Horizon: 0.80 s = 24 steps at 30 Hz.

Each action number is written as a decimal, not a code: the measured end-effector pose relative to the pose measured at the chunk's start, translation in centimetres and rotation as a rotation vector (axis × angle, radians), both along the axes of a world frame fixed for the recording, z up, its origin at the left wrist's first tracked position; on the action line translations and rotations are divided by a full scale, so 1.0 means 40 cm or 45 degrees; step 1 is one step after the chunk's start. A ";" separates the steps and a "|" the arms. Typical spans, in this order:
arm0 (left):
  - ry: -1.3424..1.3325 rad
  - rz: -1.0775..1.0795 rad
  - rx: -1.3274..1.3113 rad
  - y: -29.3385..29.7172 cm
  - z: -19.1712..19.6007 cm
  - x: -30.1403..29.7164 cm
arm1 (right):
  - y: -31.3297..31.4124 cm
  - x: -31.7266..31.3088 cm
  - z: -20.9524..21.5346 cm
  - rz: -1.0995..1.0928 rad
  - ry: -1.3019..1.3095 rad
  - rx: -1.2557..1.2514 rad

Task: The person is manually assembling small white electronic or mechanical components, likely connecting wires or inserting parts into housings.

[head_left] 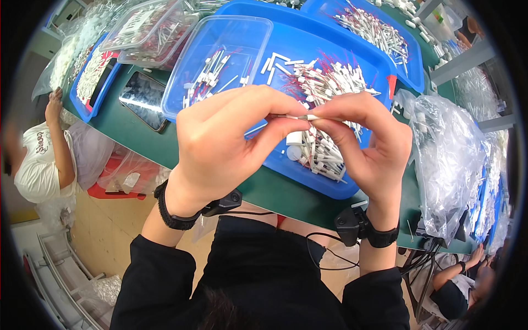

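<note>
Together, both hands [217, 140] [378, 144] pinch a white piece [310, 116] between them.

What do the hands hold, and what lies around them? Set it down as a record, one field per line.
Left hand: pinching one end of a small white piece
Right hand: pinching its other end
Piece detail: too small to tell if one part or two
Below: blue tray bearing a pile of white parts with reddish wires
Left of pile: clear container
Farther left: dark phone on green table
Right of tray: clear plastic bag
</note>
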<state>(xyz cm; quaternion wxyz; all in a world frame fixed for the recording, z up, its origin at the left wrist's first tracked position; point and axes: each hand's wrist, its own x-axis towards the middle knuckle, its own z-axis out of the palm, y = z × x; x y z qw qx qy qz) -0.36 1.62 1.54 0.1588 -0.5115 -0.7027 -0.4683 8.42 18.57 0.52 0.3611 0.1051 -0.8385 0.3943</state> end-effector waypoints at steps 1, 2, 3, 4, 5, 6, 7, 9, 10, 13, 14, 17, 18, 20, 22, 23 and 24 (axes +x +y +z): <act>0.000 0.002 0.000 -0.002 0.000 0.000 | -0.003 0.002 0.000 -0.018 -0.042 -0.030; 0.021 0.005 -0.016 -0.004 0.001 0.001 | -0.006 0.004 0.000 -0.035 -0.084 -0.060; 0.042 0.009 -0.031 -0.006 0.001 0.001 | -0.008 0.006 0.001 -0.033 -0.084 -0.060; 0.041 0.009 -0.031 -0.008 0.002 0.001 | -0.010 0.009 0.002 -0.036 -0.112 -0.091; 0.067 0.006 -0.032 -0.009 0.003 0.001 | -0.011 0.010 0.004 -0.040 -0.139 -0.122; 0.093 0.003 -0.033 -0.010 0.003 0.001 | -0.010 0.010 0.004 -0.040 -0.140 -0.122; 0.095 0.005 -0.033 -0.011 0.004 0.002 | -0.008 0.009 0.006 -0.005 -0.120 -0.095; 0.105 -0.001 -0.008 -0.011 0.005 0.005 | -0.010 0.008 0.010 0.032 -0.098 -0.066; 0.103 0.001 -0.009 -0.009 0.002 0.004 | -0.013 0.007 0.009 0.025 -0.079 -0.032; 0.132 -0.033 0.004 -0.007 -0.003 0.002 | -0.009 0.010 0.005 0.015 -0.074 0.063; 0.122 -0.035 -0.010 -0.008 -0.002 0.004 | -0.007 0.012 0.004 0.009 -0.086 0.123; 0.118 -0.076 -0.034 -0.011 -0.004 0.000 | -0.018 0.015 -0.006 0.030 -0.129 -0.034; 0.126 -0.113 -0.042 -0.012 -0.007 -0.002 | -0.013 0.016 -0.003 0.028 -0.130 -0.034; 0.156 -0.120 -0.039 -0.020 -0.011 0.000 | -0.005 0.018 0.009 0.209 -0.220 0.059; 0.187 -0.124 -0.036 -0.031 -0.015 0.002 | -0.015 0.020 0.011 0.240 -0.280 -0.025; 0.152 -0.151 -0.078 -0.039 -0.017 0.001 | -0.020 0.019 0.010 0.272 -0.340 -0.109; 0.117 -0.177 -0.119 -0.048 -0.018 -0.001 | -0.021 0.016 0.008 0.276 -0.338 -0.109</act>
